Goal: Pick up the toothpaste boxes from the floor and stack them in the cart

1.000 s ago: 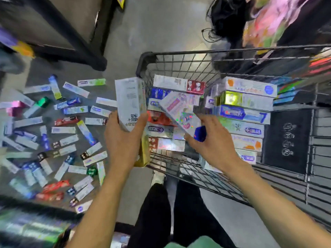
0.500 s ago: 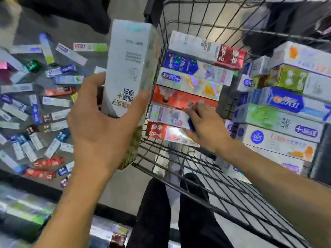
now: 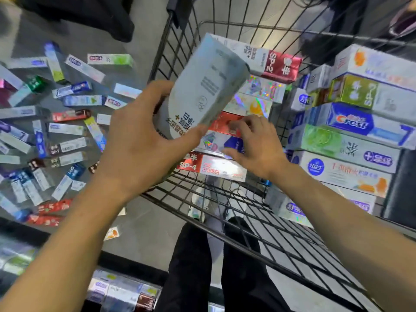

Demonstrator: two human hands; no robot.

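Left fingers (image 3: 157,95) curl round a pale box (image 3: 202,91), tilted over the cart (image 3: 225,221) rim, likely next for stacking. Right hand (image 3: 256,145): fingers loosely spread, touching a blue-ended box (image 3: 225,143) in the left stack, probably squaring it; holds nothing. Many boxes (image 3: 67,129) still on the floor (image 3: 144,221).
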